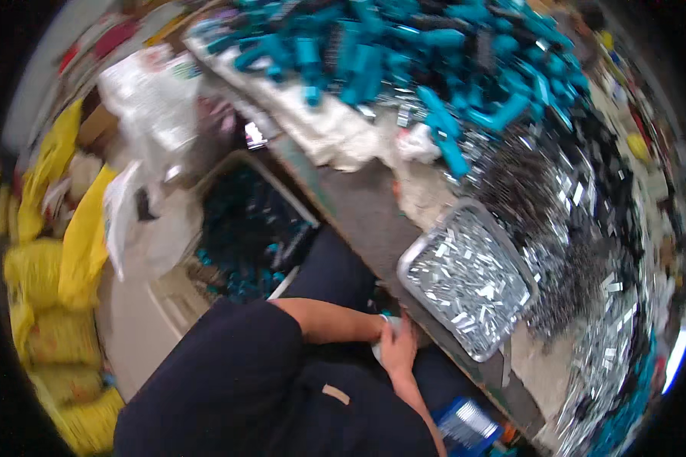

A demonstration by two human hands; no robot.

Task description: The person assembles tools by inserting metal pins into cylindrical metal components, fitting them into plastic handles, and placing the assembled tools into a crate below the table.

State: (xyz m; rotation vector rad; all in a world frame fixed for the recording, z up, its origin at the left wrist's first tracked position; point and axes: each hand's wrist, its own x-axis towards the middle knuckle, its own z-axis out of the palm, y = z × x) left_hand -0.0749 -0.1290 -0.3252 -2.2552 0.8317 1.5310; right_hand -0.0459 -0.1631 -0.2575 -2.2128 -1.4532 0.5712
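White cloth-like piece (381, 335), pinched low in the lap below the bench (373, 221) edge between left hand (379, 329) and right hand (399, 349), both closed on it, is best kept steady beside the tray of small metal parts (469, 278).

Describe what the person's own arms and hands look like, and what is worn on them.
Both hands are bare: no gloves, rings or watch show. The left forearm is uncovered below a short dark navy sleeve ending near the elbow. The right hand and its bare forearm rise from the lower edge. The left hand is mostly hidden behind the right, so its fingers cannot be made out.
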